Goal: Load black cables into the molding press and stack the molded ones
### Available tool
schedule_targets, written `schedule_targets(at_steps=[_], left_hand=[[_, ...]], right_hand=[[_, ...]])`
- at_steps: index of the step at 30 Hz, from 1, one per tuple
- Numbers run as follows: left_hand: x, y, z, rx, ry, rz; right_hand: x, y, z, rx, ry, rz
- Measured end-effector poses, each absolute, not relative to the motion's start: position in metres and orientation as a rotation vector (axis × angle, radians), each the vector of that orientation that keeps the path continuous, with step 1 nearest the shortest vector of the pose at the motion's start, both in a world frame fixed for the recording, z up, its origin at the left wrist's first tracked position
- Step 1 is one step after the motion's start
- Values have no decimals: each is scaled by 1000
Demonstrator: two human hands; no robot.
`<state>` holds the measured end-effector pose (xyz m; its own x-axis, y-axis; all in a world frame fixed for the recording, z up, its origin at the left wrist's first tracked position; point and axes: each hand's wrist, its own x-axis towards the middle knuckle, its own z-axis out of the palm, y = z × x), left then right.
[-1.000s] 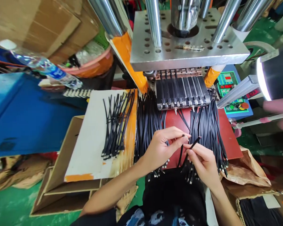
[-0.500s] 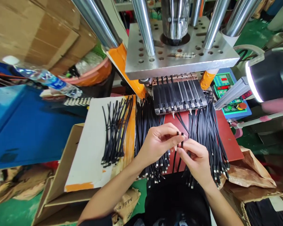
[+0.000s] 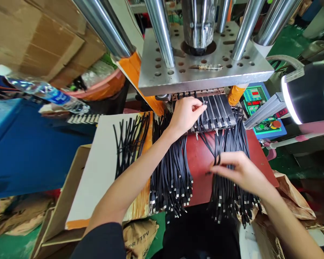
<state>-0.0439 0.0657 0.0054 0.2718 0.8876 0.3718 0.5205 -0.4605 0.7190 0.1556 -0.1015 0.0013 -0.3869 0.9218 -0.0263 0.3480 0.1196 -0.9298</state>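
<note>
My left hand [image 3: 188,113] reaches over the black slotted mould block [image 3: 220,111] under the press. Its thumb and forefinger pinch the end of a flat black cable [image 3: 202,118] above the slots. Several cables lie side by side in the slots, partly covered by this hand. Lower and to the right, my right hand [image 3: 239,169] is closed on another black cable [image 3: 218,159], somewhat smeared by motion. Bundles of black cables with small metal connectors hang on both sides, a left bundle [image 3: 174,172] and a right bundle [image 3: 229,180].
Over the block hangs a thick steel press plate [image 3: 205,77] between upright columns. A ring lamp [image 3: 307,93] and a control box [image 3: 261,108] stand at the right. On the left, a white board [image 3: 93,165] carries a tied cable bundle. The red work surface [image 3: 198,169] lies below the block.
My hands, which were together over the red surface with two cable ends, have separated. The left has moved up to the mould block with a cable; the right has shifted slightly right.
</note>
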Motion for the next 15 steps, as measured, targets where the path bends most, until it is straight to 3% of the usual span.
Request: schedule_targets(at_steps=[4, 7, 11, 15], left_hand=[[-45, 73, -3, 2025, 1454, 1124], [-58, 47, -6, 2145, 1323, 1205], [-76, 13, -9, 2831, 843, 893], [-77, 8, -10, 3025, 722, 658]], right_hand=[[176, -7, 22, -1268, -1867, 1120], [171, 43, 22, -1220, -1911, 1121], [160, 74, 13, -1121, -1973, 1188], [157, 85, 4, -1130, -1954, 1090]])
